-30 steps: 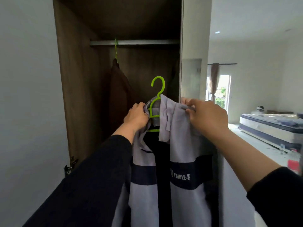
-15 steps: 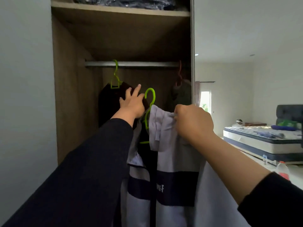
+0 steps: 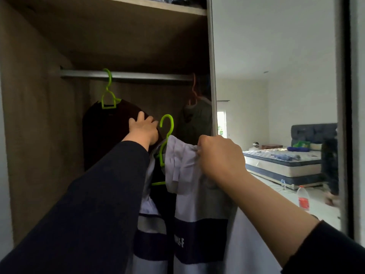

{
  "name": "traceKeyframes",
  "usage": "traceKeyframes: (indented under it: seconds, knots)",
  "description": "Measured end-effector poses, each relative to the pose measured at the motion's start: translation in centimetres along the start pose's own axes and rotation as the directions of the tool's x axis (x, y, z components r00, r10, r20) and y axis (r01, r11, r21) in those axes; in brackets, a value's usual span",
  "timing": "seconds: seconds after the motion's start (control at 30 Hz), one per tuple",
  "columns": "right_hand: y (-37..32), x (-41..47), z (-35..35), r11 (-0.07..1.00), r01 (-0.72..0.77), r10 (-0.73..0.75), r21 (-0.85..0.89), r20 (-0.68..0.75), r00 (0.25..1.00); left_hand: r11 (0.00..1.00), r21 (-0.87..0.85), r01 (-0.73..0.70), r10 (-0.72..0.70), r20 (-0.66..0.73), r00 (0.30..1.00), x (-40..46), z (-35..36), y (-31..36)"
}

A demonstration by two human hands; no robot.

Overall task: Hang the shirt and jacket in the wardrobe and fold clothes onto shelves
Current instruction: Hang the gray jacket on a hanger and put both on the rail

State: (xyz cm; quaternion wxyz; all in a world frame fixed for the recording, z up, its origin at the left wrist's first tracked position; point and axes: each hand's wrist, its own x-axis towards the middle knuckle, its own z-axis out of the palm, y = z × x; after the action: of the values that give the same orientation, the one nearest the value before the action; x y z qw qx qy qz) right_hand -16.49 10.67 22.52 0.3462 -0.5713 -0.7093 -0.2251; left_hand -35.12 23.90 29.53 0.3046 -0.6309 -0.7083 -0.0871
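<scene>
A light grey jacket with a dark navy band hangs on a green hanger, whose hook is free, below the metal rail. My right hand grips the jacket's shoulder by the collar and holds it up. My left hand lies flat with fingers spread on a dark garment that hangs from another green hanger on the rail. A grey-green garment on an orange hanger hangs at the rail's right end.
The wooden wardrobe has a shelf above the rail with dark items on it. A mirrored sliding door at right reflects a bed and a bottle on the floor. Between the two hung garments the rail is bare.
My left hand let go of the jacket's hanger and moved up left onto the dark hung garment. My right hand raised the jacket nearer the rail; the view tilted upward.
</scene>
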Motion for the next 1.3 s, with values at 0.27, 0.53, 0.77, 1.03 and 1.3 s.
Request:
traceKeyframes:
  seconds: [0.27, 0.53, 0.77, 1.03, 1.3]
  knots:
    - [0.9, -0.4, 0.3, 0.999, -0.040, 0.040, -0.017, 0.051, 0.998, 0.994, 0.015, 0.111, -0.111, 0.035, 0.993, -1.8, 2.9, -4.0]
    - [-0.2, 0.7, 1.0, 0.999, -0.019, 0.023, -0.037, 0.087, 0.996, 0.969, -0.152, 0.197, -0.208, -0.062, 0.976, -4.1, 4.6, -9.5]
    - [-2.1, 4.9, 2.2, 0.999, 0.009, -0.009, -0.033, 0.004, 1.000, 0.949, -0.302, 0.094, -0.161, -0.205, 0.966, -5.8, 4.8, -11.4]
    - [-5.0, 11.3, 4.5, 0.997, 0.072, -0.071, 0.012, -0.064, 0.995, 0.904, -0.427, 0.004, -0.157, -0.324, 0.933, -6.2, 4.3, -9.0]
    - [-7.2, 20.4, 3.1, 0.992, 0.051, -0.033, 0.118, -0.150, 0.988, 0.932, -0.344, -0.110, -0.046, -0.416, 0.908, -4.8, 5.4, -7.8]
